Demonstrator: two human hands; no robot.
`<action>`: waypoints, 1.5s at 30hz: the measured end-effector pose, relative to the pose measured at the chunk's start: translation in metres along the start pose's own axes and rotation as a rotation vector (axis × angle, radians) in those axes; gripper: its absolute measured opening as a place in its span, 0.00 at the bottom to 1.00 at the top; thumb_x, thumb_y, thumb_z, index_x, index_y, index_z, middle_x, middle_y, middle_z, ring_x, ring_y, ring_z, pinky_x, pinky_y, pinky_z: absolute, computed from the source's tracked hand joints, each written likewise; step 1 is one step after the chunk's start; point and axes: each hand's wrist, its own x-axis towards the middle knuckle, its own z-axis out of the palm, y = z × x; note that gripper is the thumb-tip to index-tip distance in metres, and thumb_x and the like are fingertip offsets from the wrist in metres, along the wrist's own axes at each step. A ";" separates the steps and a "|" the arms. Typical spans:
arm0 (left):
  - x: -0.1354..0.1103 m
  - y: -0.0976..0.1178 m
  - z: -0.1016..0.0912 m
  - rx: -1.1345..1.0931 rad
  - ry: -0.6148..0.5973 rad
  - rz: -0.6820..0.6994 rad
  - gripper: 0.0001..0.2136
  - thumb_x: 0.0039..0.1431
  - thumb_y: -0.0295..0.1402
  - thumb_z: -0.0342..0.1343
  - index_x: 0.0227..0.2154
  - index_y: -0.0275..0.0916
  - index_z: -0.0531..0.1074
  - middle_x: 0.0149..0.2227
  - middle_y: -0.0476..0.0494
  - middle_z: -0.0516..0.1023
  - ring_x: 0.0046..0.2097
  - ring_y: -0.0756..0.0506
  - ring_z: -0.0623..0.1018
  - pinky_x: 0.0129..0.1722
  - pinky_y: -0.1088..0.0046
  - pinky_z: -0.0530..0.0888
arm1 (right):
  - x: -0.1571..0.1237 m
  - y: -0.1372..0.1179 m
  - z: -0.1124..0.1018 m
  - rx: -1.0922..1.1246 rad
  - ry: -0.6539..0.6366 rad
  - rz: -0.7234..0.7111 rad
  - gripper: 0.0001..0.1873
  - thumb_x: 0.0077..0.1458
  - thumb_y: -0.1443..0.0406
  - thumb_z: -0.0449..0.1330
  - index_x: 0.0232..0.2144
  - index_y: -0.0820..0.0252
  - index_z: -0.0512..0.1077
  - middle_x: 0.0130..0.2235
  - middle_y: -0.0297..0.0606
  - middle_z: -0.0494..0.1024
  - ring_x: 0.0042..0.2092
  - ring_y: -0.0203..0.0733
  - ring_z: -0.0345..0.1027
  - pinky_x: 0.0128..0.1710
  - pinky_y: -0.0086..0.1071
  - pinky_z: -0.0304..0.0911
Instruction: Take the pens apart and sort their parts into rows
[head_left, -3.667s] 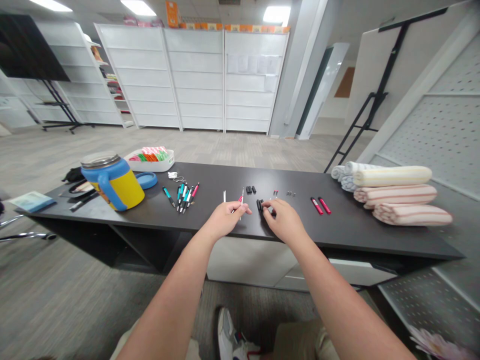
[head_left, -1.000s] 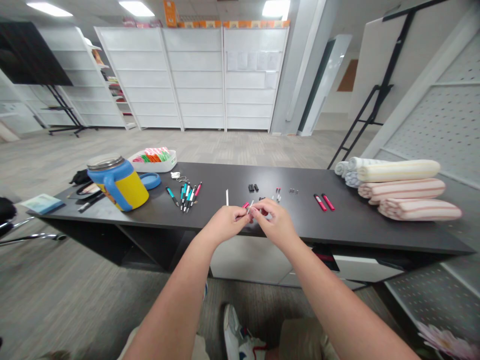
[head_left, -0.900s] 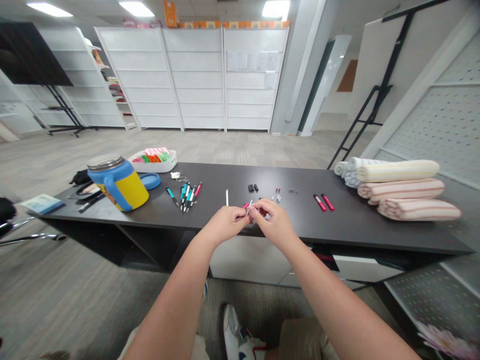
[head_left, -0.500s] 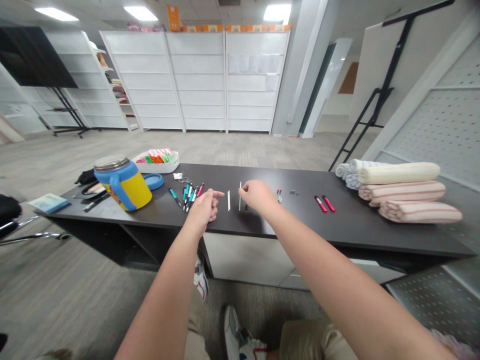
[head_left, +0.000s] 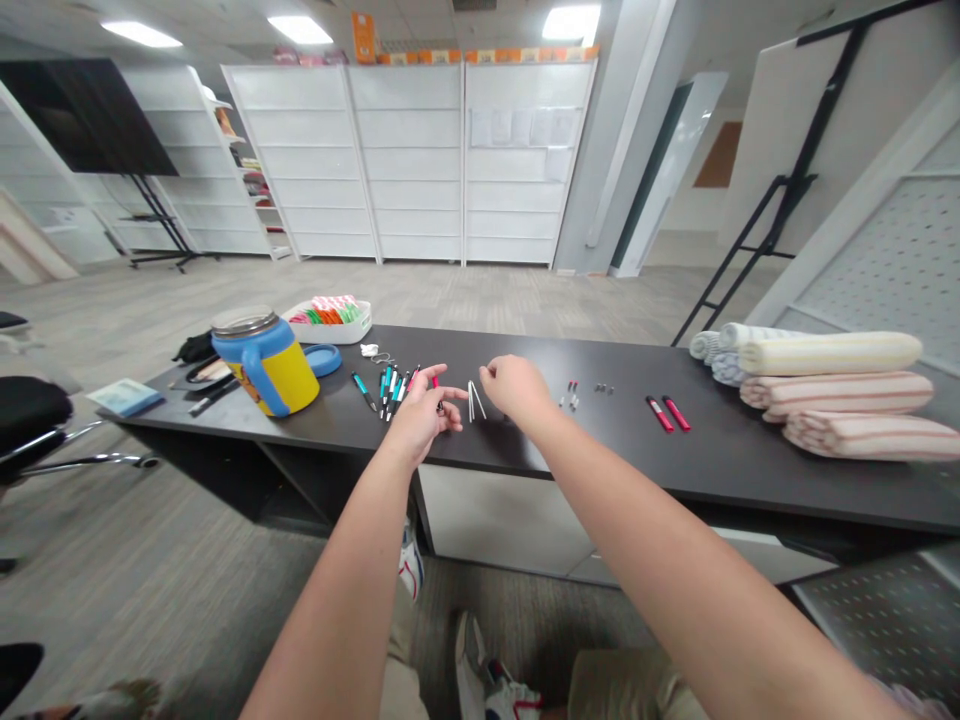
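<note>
My left hand hovers over the table beside the pens, fingers spread. A red piece shows between its fingers; I cannot tell whether it touches them. Teal, black and red pens lie in a cluster at that hand's left. Thin white tubes, like pen refills, lie just right of the left fingertips, one slanting. Close by them, my right hand is closed in a pinch, thumb and forefinger together; what is in it, if anything, is hidden. Small red and silvery pen parts lie to its right.
Two red pen barrels lie further right, before stacked rolled towels. At left stand a blue-and-yellow mug, its blue lid and a white tray of colourful packets. More tiny metal parts lie behind.
The white tube that stood apart under my right fingers now slants against the other tubes. My left fingers have spread from a pointing shape. The view has turned slightly left.
</note>
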 end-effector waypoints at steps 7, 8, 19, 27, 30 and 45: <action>-0.001 -0.010 0.025 -0.088 -0.028 0.064 0.33 0.64 0.30 0.56 0.68 0.46 0.48 0.47 0.38 0.82 0.41 0.46 0.83 0.42 0.65 0.79 | -0.061 0.016 -0.008 0.383 0.092 -0.305 0.08 0.64 0.60 0.59 0.40 0.55 0.78 0.37 0.36 0.83 0.36 0.39 0.75 0.37 0.31 0.64; -0.002 -0.013 0.030 -0.078 -0.038 0.074 0.32 0.64 0.31 0.56 0.68 0.47 0.49 0.49 0.38 0.82 0.42 0.45 0.83 0.43 0.65 0.78 | -0.069 0.018 -0.007 0.425 0.066 -0.306 0.07 0.63 0.61 0.61 0.41 0.55 0.78 0.37 0.35 0.83 0.35 0.39 0.75 0.37 0.31 0.64; -0.016 -0.058 0.106 -0.002 -0.106 0.123 0.20 0.71 0.46 0.50 0.59 0.45 0.55 0.49 0.36 0.83 0.46 0.42 0.83 0.49 0.59 0.78 | -0.123 0.065 -0.011 0.614 0.199 -0.202 0.13 0.59 0.64 0.63 0.47 0.56 0.75 0.36 0.35 0.82 0.33 0.39 0.76 0.36 0.32 0.69; -0.018 -0.068 0.135 0.758 -0.185 0.284 0.10 0.71 0.34 0.50 0.46 0.39 0.75 0.41 0.41 0.83 0.43 0.44 0.82 0.45 0.65 0.77 | -0.149 0.127 -0.024 0.590 0.399 0.082 0.15 0.63 0.53 0.61 0.44 0.55 0.77 0.32 0.35 0.83 0.32 0.42 0.79 0.37 0.34 0.70; -0.019 -0.068 0.142 1.011 -0.267 0.435 0.09 0.66 0.27 0.54 0.41 0.38 0.80 0.40 0.41 0.81 0.44 0.43 0.79 0.49 0.66 0.75 | -0.145 0.143 -0.025 0.610 0.367 0.077 0.17 0.63 0.51 0.61 0.44 0.55 0.76 0.33 0.36 0.83 0.32 0.42 0.78 0.36 0.34 0.71; -0.009 -0.069 0.149 1.215 -0.267 0.425 0.05 0.61 0.32 0.62 0.35 0.39 0.82 0.37 0.42 0.78 0.41 0.43 0.78 0.45 0.67 0.75 | -0.109 0.140 -0.038 0.397 0.388 -0.125 0.13 0.65 0.54 0.59 0.37 0.56 0.75 0.31 0.36 0.79 0.31 0.40 0.72 0.34 0.33 0.64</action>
